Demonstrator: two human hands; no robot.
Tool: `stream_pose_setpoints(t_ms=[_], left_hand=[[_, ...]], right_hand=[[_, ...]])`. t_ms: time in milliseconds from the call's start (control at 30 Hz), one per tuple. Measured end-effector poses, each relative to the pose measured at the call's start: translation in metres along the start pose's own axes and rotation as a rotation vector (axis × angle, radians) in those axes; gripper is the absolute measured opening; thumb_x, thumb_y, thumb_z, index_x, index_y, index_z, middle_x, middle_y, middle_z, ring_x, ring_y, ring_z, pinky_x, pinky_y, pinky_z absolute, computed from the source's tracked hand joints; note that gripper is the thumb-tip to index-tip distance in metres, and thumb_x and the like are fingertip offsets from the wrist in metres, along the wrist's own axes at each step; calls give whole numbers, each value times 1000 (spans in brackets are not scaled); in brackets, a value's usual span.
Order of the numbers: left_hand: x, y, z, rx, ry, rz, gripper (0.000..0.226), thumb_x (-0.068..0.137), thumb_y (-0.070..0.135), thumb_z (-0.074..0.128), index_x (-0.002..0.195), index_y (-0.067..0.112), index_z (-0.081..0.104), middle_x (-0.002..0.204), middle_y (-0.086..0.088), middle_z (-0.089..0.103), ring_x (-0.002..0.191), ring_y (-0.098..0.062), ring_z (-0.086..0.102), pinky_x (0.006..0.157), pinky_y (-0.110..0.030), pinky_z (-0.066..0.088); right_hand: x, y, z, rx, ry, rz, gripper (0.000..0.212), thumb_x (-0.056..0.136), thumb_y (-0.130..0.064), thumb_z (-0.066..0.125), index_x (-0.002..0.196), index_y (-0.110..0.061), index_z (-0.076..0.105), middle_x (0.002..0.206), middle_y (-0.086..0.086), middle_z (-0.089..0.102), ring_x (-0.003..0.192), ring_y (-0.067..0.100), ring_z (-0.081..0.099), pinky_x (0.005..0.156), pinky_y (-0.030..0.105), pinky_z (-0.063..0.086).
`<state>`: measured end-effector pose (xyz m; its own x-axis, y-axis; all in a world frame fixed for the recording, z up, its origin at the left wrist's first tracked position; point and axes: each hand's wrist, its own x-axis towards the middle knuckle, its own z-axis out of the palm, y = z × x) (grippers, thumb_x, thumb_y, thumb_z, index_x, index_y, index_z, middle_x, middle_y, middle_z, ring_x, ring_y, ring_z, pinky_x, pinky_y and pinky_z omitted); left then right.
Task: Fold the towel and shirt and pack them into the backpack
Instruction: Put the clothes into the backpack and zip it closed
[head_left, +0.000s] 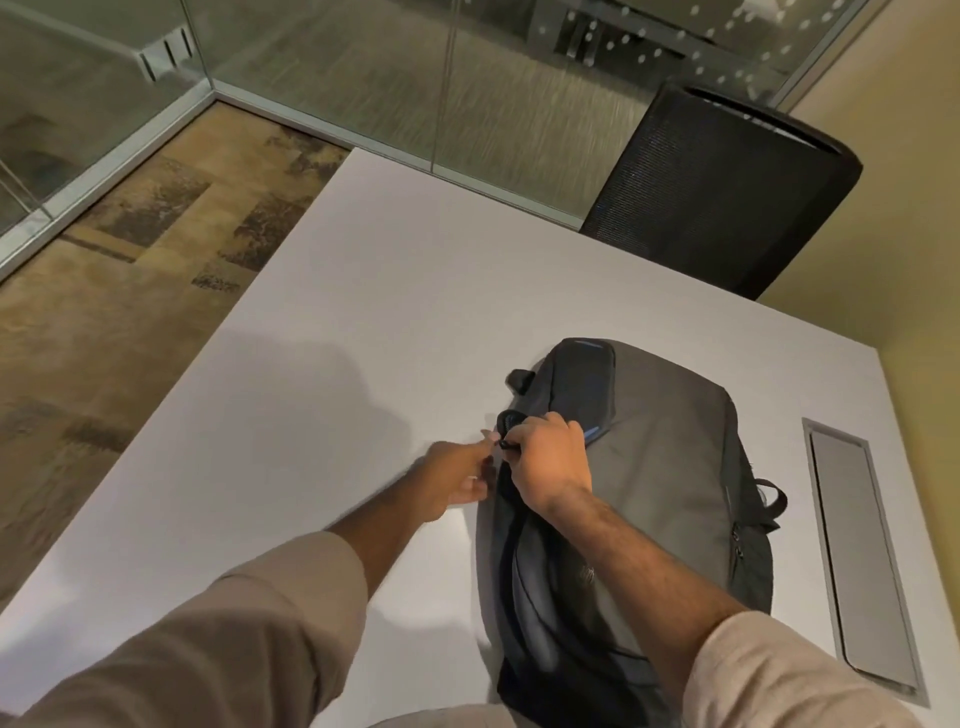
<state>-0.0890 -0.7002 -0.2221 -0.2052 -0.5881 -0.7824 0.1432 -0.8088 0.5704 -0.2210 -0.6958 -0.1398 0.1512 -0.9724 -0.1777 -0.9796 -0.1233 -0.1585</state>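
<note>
Grey backpack (660, 457), logo unreadable; right hand (545, 462) pinches zip pull (505, 445).

Both arms reach forward, sleeves pushed up the forearms. Right hand (545, 462) over the backpack's (670, 467) left edge, fingers (524, 441) curled, pinching a small black pull. Left hand (457, 480) just left of backpack, blurred, fingertips touching its edge; grip unclear.

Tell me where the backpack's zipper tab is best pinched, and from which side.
Pinch the small black zipper tab at its free end, coming from the left edge of the backpack, which lies flat with the tab sticking out sideways. The right hand already pinches there; the left hand is alongside.
</note>
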Motion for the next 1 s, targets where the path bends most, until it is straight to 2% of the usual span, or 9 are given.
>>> stream_pose_setpoints(t_ms=[67, 167, 300, 400, 467, 567, 633, 700, 1000], left_hand=[[6, -1, 10, 32, -76, -104, 31, 90, 34, 66, 105, 7, 70, 96, -8, 73, 84, -23, 70, 84, -34, 58], [8, 9, 18, -5, -90, -115, 10, 91, 22, 62, 88, 14, 65, 79, -4, 65, 69, -17, 60, 68, -29, 53], [18, 24, 24, 86, 67, -36, 11, 84, -1, 58, 76, 2, 65, 69, -14, 60, 61, -24, 57, 59, -32, 49], [24, 24, 26, 124, 158, -30, 9, 76, 7, 72, 76, -2, 70, 69, -16, 65, 67, -28, 61, 67, -34, 52], [28, 20, 27, 94, 143, -27, 27, 69, 17, 82, 85, -4, 74, 72, -13, 69, 68, -27, 64, 68, -35, 55], [30, 17, 31, 56, 169, -13, 21, 79, 17, 80, 80, -1, 69, 71, -12, 66, 62, -22, 61, 56, -30, 53], [30, 15, 35, 45, 186, -4, 19, 84, 16, 77, 76, 4, 64, 72, -11, 62, 63, -20, 56, 61, -29, 53], [30, 15, 37, 46, 202, 5, 21, 86, 16, 75, 74, 6, 62, 71, -10, 59, 61, -19, 53, 62, -29, 51], [26, 14, 48, 66, 263, 43, 23, 88, 13, 71, 72, 5, 57, 60, -6, 50, 48, -15, 43, 41, -21, 35]], right_hand=[[-1, 3, 1, 31, 7, 13, 18, 93, -20, 58, 97, -24, 75, 101, -7, 67, 97, 19, 46, 79, 31, 24], [-3, 6, 0, 17, 6, -25, 18, 93, -20, 57, 95, -23, 75, 99, -8, 65, 94, 18, 43, 77, 32, 23], [-10, 1, -1, -52, 1, -162, 19, 90, -16, 56, 91, -23, 74, 89, -9, 63, 85, 16, 34, 73, 30, 16], [-21, -4, 0, -66, 3, -280, 23, 88, -13, 56, 91, -26, 75, 95, -12, 64, 84, 14, 31, 73, 29, 14], [-33, -6, -1, -81, 4, -327, 19, 83, -12, 61, 85, -24, 76, 94, -11, 67, 84, 17, 39, 75, 29, 20], [-53, -8, 0, -122, 19, -336, 14, 62, -14, 77, 65, -26, 71, 73, -15, 64, 74, 16, 48, 66, 27, 27], [-67, -10, 3, -132, -3, -343, 20, 55, -13, 80, 56, -26, 65, 63, -14, 57, 68, 15, 47, 62, 27, 27], [-79, -12, 4, -132, -32, -358, 21, 55, -15, 81, 55, -25, 63, 60, -14, 55, 66, 15, 45, 60, 27, 27], [-131, -18, -1, -205, -97, -405, 19, 63, -30, 78, 55, -24, 61, 60, -14, 52, 71, 14, 42, 61, 27, 28]])
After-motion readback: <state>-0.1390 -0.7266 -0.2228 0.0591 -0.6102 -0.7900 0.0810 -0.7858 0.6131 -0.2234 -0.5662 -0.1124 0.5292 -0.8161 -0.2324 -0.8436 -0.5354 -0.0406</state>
